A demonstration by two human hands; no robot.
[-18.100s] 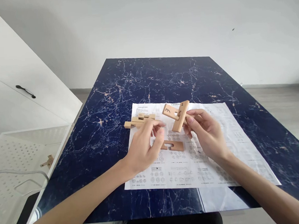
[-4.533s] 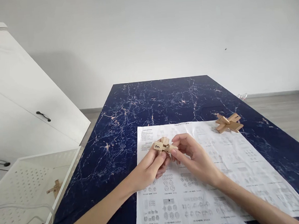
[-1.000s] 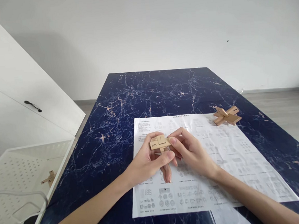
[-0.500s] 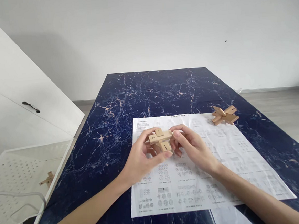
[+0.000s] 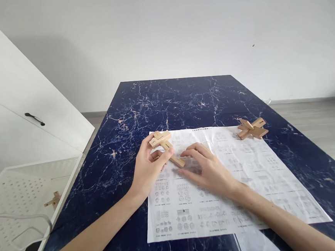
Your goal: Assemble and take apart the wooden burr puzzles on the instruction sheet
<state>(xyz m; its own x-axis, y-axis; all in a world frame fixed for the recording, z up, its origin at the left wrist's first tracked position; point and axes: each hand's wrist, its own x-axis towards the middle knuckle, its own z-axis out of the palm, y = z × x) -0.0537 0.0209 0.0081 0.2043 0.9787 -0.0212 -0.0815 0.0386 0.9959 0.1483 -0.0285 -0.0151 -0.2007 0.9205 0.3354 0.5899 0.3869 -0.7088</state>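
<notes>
My left hand (image 5: 147, 167) grips a wooden burr puzzle (image 5: 160, 139) between thumb and fingers, over the sheet's upper left part. Its crossed, notched bars carry dark marks, one like a 3. Just beyond the left thumb, a wooden bar (image 5: 178, 161) points toward my right hand; whether it touches the held puzzle I cannot tell. My right hand (image 5: 210, 168) is close to the bar's end, thumb and fingers apart, holding nothing. Under both hands lies a printed instruction sheet (image 5: 248, 196) with rows of small puzzle drawings.
Another assembled wooden puzzle (image 5: 252, 129) rests at the sheet's top right corner. The dark blue marbled table (image 5: 165, 102) stretches toward the wall. Left of it are a white cabinet (image 5: 34, 93) and a white perforated surface (image 5: 18, 191) with a wooden piece (image 5: 54, 200) and a cable.
The left hand has carried the puzzle left and slightly up. My right hand has let go of it and opened. A wooden bar now shows between the hands.
</notes>
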